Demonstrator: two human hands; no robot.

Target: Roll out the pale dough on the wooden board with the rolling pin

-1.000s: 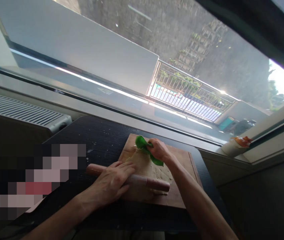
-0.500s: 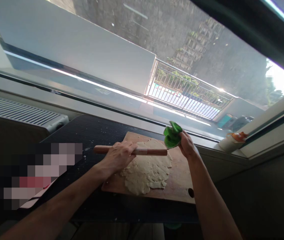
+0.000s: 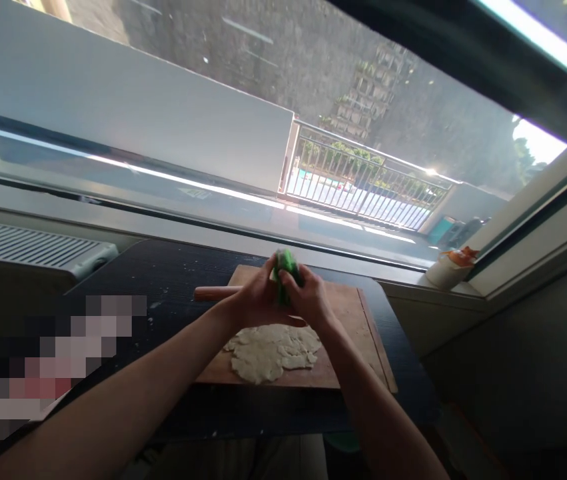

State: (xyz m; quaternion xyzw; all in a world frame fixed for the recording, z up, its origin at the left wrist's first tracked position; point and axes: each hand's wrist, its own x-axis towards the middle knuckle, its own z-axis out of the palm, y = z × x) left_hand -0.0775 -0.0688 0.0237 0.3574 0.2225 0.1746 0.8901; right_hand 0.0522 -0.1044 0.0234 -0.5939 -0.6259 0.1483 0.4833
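Note:
My right hand [image 3: 312, 293] is closed on a crumpled green cloth [image 3: 286, 267] and presses it against the palm of my left hand [image 3: 258, 299]. The left hand is open, with the palm turned toward the cloth and fingers partly hidden behind it. Behind the left hand lies a wooden rolling pin [image 3: 213, 293]; its left end shows and the rest is covered by my hands. Below both hands a flattened sheet of pale dough [image 3: 268, 357] with ragged edges rests on a wooden cutting board [image 3: 350, 320].
The board lies on a dark table [image 3: 163, 293] dusted with white specks. Beyond the table are a window sill [image 3: 203, 241] and a large window. A white container [image 3: 446, 273] with an orange top stands on the sill at right; a radiator [image 3: 38, 247] is at left.
My left hand has let go of the rolling pin and turned palm inward. My right hand has brought the green cloth leftward onto it. The view has shifted slightly right.

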